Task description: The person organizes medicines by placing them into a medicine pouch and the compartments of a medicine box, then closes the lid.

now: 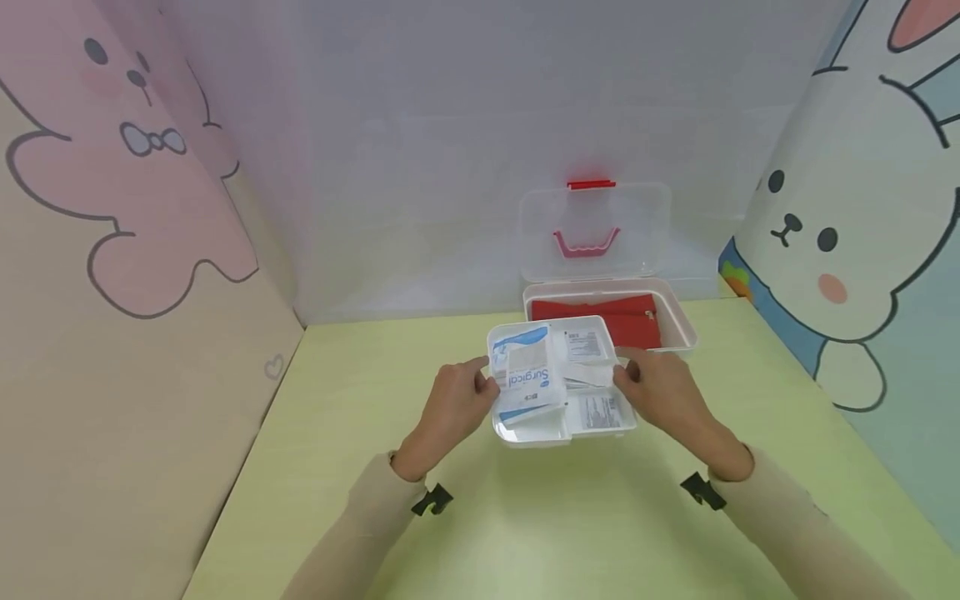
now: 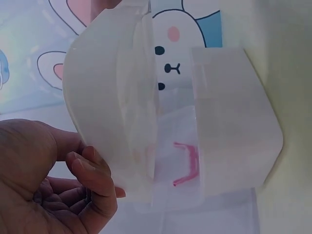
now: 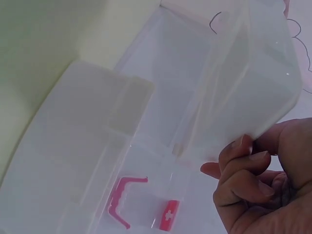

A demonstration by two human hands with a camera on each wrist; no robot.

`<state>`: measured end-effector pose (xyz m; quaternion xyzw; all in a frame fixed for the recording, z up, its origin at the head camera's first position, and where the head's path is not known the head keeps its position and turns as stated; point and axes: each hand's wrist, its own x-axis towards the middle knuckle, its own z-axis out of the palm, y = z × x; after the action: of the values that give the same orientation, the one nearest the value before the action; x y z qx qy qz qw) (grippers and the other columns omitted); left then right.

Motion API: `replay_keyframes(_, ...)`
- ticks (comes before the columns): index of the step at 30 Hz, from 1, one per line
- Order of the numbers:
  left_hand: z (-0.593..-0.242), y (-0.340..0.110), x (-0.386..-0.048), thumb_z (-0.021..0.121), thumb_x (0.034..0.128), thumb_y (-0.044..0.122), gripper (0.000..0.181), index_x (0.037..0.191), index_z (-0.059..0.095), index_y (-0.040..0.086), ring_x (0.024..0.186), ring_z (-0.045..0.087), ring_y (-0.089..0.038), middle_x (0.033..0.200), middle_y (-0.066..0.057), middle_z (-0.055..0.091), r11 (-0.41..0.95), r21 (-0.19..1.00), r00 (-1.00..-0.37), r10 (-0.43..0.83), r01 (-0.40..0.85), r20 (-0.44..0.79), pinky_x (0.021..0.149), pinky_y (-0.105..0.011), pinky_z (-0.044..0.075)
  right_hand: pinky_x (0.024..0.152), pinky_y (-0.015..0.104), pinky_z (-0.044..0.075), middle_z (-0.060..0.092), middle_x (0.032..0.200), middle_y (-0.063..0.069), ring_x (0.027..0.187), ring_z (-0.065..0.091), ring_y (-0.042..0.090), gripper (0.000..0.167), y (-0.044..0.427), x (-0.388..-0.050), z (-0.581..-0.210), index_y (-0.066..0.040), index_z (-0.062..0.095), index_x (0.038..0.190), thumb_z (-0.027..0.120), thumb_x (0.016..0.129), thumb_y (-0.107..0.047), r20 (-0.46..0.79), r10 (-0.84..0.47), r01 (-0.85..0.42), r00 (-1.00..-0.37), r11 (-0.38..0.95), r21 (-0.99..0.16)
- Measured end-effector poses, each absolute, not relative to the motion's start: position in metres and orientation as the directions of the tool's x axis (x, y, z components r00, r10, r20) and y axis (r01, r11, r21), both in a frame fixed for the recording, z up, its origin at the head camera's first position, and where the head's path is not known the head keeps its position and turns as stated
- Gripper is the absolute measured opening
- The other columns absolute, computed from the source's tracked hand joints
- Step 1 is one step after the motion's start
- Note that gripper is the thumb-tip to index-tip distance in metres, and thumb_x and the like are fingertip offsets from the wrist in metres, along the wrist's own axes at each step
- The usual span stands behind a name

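Observation:
A white compartment tray (image 1: 534, 432) is held up above the table, in front of a first-aid box (image 1: 681, 327). My left hand (image 1: 457, 404) pinches its left edge. At the opposite edge, my right hand (image 1: 663, 392) pinches with thumb and fingers. In the tray lie a packet (image 1: 528, 375) marked "Surgical" and several small white sachets (image 1: 600, 412). Both wrist views show the tray's underside (image 2: 102, 92) raised clear of the white box base (image 3: 63, 141). Inside the box is a red fabric item (image 1: 622, 323), partly hidden by the tray.
The box's clear lid (image 1: 637, 221) stands raised against the back wall, with a pink handle (image 1: 587, 248) and a red latch (image 1: 591, 184). A pale yellow-green table (image 1: 525, 533) lies beneath. Walls with cartoon animals (image 1: 825, 217) flank both sides.

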<state>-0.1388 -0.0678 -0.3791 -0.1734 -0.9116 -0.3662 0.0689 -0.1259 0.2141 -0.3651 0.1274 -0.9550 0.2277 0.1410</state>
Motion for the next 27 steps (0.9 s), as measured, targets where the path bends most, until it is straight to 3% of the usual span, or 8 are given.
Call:
replay_keyframes(7, -0.362, -0.052, -0.168, 0.057, 0.0899, 0.004, 0.028, 0.114, 0.068, -0.004, 0.048, 0.044, -0.01, 0.062, -0.005, 0.056, 0.664, 0.657, -0.934, 0.255, 0.358, 0.251, 0.043, -0.017, 0.028, 0.054, 0.027, 0.042, 0.067, 0.082, 0.019, 0.065, 0.055, 0.024, 0.028, 0.227, -0.15, -0.348, 0.01, 0.066, 0.112, 0.061, 0.09, -0.006, 0.308, -0.156, -0.273, -0.938, 0.884, -0.381)
replay_keyframes(12, -0.354, -0.041, -0.187, 0.056, 0.0903, 0.004, 0.02, 0.104, 0.069, -0.002, 0.047, 0.042, -0.011, 0.059, -0.003, 0.05, 0.65, 0.662, -0.928, 0.258, 0.373, 0.269, 0.042, -0.018, 0.026, 0.052, 0.026, 0.035, 0.059, 0.071, 0.014, 0.061, 0.051, 0.023, 0.033, 0.236, -0.169, -0.339, 0.01, 0.065, 0.117, 0.057, 0.092, -0.009, 0.279, -0.127, -0.231, -0.952, 0.895, -0.381)
replay_keyframes(17, -0.347, -0.03, -0.207, 0.055, 0.091, 0.005, 0.013, 0.093, 0.066, -0.001, 0.047, 0.039, -0.011, 0.057, 0.0, 0.042, 0.649, 0.674, -0.936, 0.242, 0.352, 0.257, 0.043, -0.02, 0.026, 0.056, 0.029, 0.034, 0.053, 0.067, 0.01, 0.062, 0.048, 0.023, 0.026, 0.244, -0.188, -0.333, 0.007, 0.067, 0.109, 0.053, 0.095, -0.009, 0.278, -0.134, -0.236, -0.951, 0.896, -0.377)
replay_keyframes(22, -0.345, -0.021, -0.225, 0.056, 0.0925, 0.009, 0.018, 0.102, 0.068, 0.0, 0.055, 0.045, -0.013, 0.064, -0.002, 0.047, 0.665, 0.685, -0.954, 0.225, 0.299, 0.199, 0.045, -0.02, 0.031, 0.059, 0.031, 0.038, 0.062, 0.078, 0.017, 0.067, 0.052, 0.025, 0.034, 0.251, -0.203, -0.332, 0.008, 0.062, 0.123, 0.05, 0.096, -0.01, 0.253, -0.124, -0.217, -0.959, 0.898, -0.382)
replay_keyframes(27, -0.347, -0.011, -0.244, 0.055, 0.0909, 0.008, 0.012, 0.09, 0.065, 0.001, 0.052, 0.041, -0.012, 0.06, -0.001, 0.043, 0.654, 0.69, -0.95, 0.224, 0.312, 0.217, 0.044, -0.02, 0.029, 0.064, 0.035, 0.043, 0.068, 0.096, 0.027, 0.072, 0.054, 0.029, 0.039, 0.258, -0.219, -0.334, 0.011, 0.058, 0.127, 0.048, 0.097, -0.012, 0.256, -0.098, -0.194, -0.962, 0.903, -0.383)
